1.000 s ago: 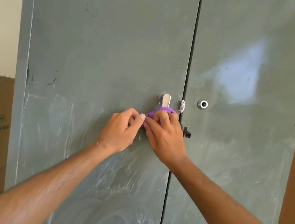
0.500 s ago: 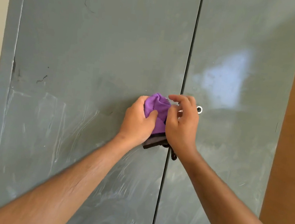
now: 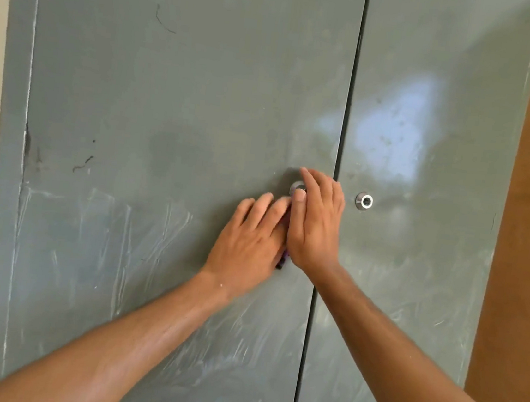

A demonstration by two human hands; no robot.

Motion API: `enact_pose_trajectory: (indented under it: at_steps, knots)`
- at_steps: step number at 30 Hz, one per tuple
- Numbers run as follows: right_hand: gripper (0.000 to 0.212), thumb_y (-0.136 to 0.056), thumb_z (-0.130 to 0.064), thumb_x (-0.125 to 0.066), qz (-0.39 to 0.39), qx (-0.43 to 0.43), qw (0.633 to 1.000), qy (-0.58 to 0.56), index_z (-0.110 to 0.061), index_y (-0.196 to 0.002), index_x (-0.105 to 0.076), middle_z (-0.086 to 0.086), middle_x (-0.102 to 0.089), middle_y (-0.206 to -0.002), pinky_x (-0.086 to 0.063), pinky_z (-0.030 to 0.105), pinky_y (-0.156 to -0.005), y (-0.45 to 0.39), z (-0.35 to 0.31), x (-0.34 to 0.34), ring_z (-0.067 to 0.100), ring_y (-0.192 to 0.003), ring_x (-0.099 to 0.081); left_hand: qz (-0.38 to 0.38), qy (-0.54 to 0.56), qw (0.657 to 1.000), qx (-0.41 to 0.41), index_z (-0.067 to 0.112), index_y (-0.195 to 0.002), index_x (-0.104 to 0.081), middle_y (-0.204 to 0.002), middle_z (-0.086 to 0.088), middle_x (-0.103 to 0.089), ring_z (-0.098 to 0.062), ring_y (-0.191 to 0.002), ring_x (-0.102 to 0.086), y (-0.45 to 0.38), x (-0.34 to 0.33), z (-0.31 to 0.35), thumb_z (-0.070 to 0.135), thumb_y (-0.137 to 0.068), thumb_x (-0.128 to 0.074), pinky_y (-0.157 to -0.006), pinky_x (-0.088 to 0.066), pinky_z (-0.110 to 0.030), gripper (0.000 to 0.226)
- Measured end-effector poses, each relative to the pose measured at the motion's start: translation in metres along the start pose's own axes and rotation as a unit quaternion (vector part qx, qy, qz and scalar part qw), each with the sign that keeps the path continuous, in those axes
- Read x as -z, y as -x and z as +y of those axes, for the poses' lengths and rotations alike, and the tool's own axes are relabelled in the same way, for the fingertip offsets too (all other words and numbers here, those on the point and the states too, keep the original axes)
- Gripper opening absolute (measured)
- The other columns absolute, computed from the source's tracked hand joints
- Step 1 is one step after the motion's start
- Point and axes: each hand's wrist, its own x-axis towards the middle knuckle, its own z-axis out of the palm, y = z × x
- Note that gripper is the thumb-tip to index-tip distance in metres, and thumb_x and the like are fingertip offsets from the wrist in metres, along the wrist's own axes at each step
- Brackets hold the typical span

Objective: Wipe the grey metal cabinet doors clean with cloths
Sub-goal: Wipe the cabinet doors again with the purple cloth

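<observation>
My left hand (image 3: 249,238) lies flat on the left door (image 3: 175,108), fingers straight, pressing the purple cloth (image 3: 284,255) against the metal; only a sliver of the cloth shows at the gap between my two hands. My right hand (image 3: 316,220) rests beside it with fingers extended and relaxed, thumb by the metal knob (image 3: 297,188); it grips nothing I can see. From the head view, both hands sit just left of the seam between the doors.

I judge the job well short of done: white streaks cover the lower part of both doors, and spots mark the right door (image 3: 416,251) near its lock ring (image 3: 364,201). The cloth is bunched, so I cannot tell its long axis or which way it points.
</observation>
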Motion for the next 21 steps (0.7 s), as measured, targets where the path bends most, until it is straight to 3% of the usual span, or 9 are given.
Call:
enact_pose_trajectory:
  at_steps: [2, 3, 6, 9, 14, 16, 19, 21]
  knots:
    - [0.054, -0.108, -0.031, -0.025, -0.011, 0.000, 1.000, -0.029, -0.002, -0.148, -0.049, 0.009, -0.050, -0.149, -0.013, 0.050, -0.128, 0.002, 0.000, -0.004, 0.027, -0.146, -0.039, -0.011, -0.002, 0.997, -0.078, 0.021, -0.124, -0.065, -0.132, -0.006, -0.055, -0.031, -0.111, -0.052, 0.023, 0.002, -0.001, 0.032, -0.096, -0.059, -0.091, -0.040, -0.043, 0.031]
    - [0.057, -0.109, -0.032, -0.024, -0.013, -0.008, 0.999, -0.044, -0.002, -0.151, -0.045, 0.009, -0.047, -0.154, -0.008, 0.047, -0.130, 0.004, -0.001, -0.006, 0.026, -0.150, -0.035, -0.009, 0.000, 0.997, -0.078, 0.023, -0.119, -0.065, -0.120, -0.005, -0.056, -0.030, -0.099, -0.051, 0.025, 0.006, -0.004, 0.034, -0.096, -0.061, -0.082, -0.038, -0.043, 0.026]
    - [0.059, -0.109, -0.035, -0.021, -0.020, -0.037, 0.995, -0.092, -0.003, -0.157, -0.035, 0.006, -0.036, -0.164, -0.004, 0.041, -0.130, 0.006, 0.001, -0.012, 0.019, -0.158, -0.020, 0.003, -0.004, 0.999, 0.052, 0.029, -0.129, -0.064, -0.098, -0.005, -0.053, -0.030, -0.082, -0.045, -0.007, 0.015, -0.016, 0.037, -0.097, -0.059, -0.069, -0.026, -0.042, 0.033]
    - [0.059, -0.111, -0.033, -0.023, -0.035, -0.010, 0.994, -0.102, -0.001, -0.160, -0.029, 0.005, -0.029, -0.168, -0.010, 0.045, -0.130, 0.008, 0.009, -0.007, 0.017, -0.160, -0.012, 0.021, 0.042, 0.991, 0.127, 0.026, -0.133, -0.066, -0.095, -0.003, -0.052, -0.029, -0.080, -0.044, -0.033, 0.014, -0.025, 0.032, -0.099, -0.060, -0.067, -0.032, -0.042, 0.035]
    - [0.057, -0.111, -0.021, -0.032, -0.082, 0.072, 0.994, -0.031, 0.001, -0.161, -0.020, 0.009, -0.021, -0.171, -0.013, 0.055, -0.128, 0.004, 0.025, 0.004, 0.023, -0.161, -0.005, -0.006, 0.035, 0.997, -0.069, 0.025, -0.124, -0.067, -0.091, -0.002, -0.052, -0.028, -0.076, -0.044, 0.005, 0.016, -0.035, 0.033, -0.095, -0.061, -0.065, -0.034, -0.041, 0.031]
    - [0.058, -0.110, -0.023, -0.032, -0.081, 0.079, 0.993, -0.029, 0.002, -0.161, -0.019, 0.010, -0.019, -0.171, -0.013, 0.056, -0.128, 0.004, 0.026, 0.004, 0.025, -0.161, -0.004, 0.012, 0.012, 0.999, -0.036, 0.025, -0.127, -0.066, -0.092, -0.003, -0.052, -0.029, -0.078, -0.045, -0.009, 0.015, -0.045, 0.034, -0.093, -0.063, -0.066, -0.033, -0.043, 0.035]
    - [0.059, -0.110, -0.025, -0.030, -0.077, 0.084, 0.993, -0.042, 0.002, -0.162, -0.018, 0.010, -0.016, -0.172, -0.013, 0.059, -0.127, 0.004, 0.026, 0.003, 0.026, -0.161, -0.003, 0.038, 0.026, 0.994, 0.099, 0.025, -0.138, -0.063, -0.098, -0.003, -0.053, -0.029, -0.082, -0.046, -0.058, 0.011, -0.042, 0.030, -0.096, -0.059, -0.070, -0.033, -0.042, 0.043]
    - [0.061, -0.109, -0.027, -0.028, -0.076, 0.069, 0.993, -0.053, 0.000, -0.163, -0.017, 0.008, -0.014, -0.173, -0.009, 0.057, -0.128, 0.005, 0.027, 0.002, 0.023, -0.161, -0.001, 0.013, 0.042, 0.996, 0.073, 0.024, -0.143, -0.059, -0.102, -0.003, -0.052, -0.028, -0.085, -0.045, -0.075, 0.007, -0.038, 0.028, -0.097, -0.055, -0.073, -0.032, -0.040, 0.047]
